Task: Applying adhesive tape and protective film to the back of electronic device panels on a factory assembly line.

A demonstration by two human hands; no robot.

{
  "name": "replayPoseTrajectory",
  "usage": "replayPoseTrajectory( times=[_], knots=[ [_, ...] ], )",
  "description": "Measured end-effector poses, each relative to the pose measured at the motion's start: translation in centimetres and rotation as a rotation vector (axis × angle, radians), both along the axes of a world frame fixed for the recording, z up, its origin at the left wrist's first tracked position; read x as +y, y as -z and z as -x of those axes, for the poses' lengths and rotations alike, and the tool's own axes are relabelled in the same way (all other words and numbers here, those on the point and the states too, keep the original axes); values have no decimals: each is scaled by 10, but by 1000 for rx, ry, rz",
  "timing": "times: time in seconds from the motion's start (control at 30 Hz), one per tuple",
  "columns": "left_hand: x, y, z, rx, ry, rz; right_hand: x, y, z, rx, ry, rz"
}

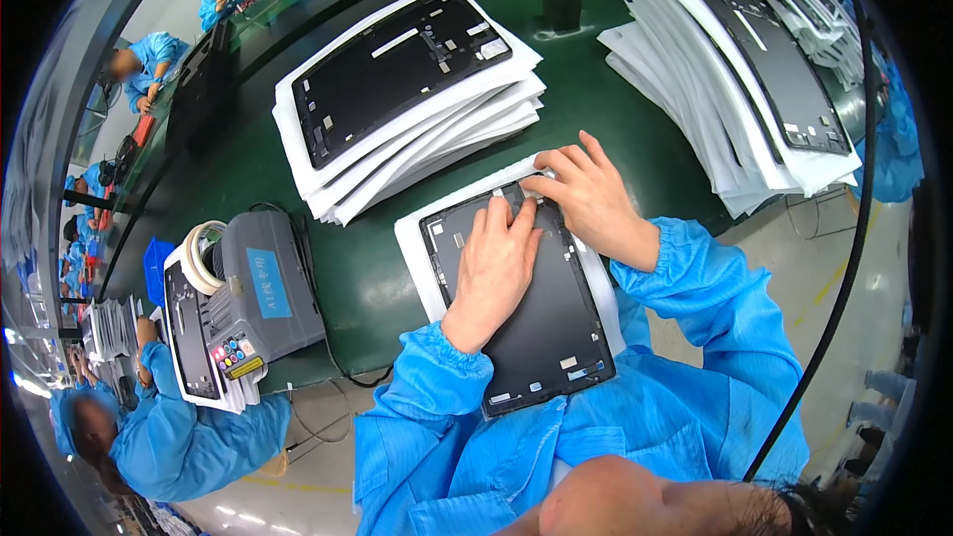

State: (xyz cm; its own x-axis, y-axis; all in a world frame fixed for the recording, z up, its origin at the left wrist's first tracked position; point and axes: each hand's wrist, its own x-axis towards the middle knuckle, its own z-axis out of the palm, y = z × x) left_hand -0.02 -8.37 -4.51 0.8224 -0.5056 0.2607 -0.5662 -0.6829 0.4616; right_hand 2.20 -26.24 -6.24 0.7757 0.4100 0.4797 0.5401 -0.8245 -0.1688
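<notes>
A black rectangular panel [531, 323] with a raised rim and small pale pads along its edges lies in front of me, its near end close to my body. Under it is a white foam sheet [425, 273]. My left hand [496, 263] rests on the panel, fingers stretched toward its far edge and fingertips pressing near that edge. My right hand [596, 197] is at the far right corner; its thumb and a fingertip touch the rim there, while the other fingers are spread above. Whether a small piece lies under the fingertips is hidden.
Beyond stands a stack of similar panels [382, 69] between white sheets; another stack [685, 89] is at the right. A grey machine [268, 278] and tape rolls [204, 258] sit left on the green table [372, 248]. A black cable [829, 337] hangs at right. Blue-clad co-workers [189, 442] work on the left.
</notes>
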Motion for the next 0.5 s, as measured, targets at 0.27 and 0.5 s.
replayPoseTrajectory(
  times=[0.27, 0.5],
  knots=[
    [-4, 4, 1, 8, -15, 37, -8, -3, -1, 51, -34, 18],
    [16, -8, 3, 173, -31, 295, -24, -5, 14, 84, -149, 74]
  ],
)
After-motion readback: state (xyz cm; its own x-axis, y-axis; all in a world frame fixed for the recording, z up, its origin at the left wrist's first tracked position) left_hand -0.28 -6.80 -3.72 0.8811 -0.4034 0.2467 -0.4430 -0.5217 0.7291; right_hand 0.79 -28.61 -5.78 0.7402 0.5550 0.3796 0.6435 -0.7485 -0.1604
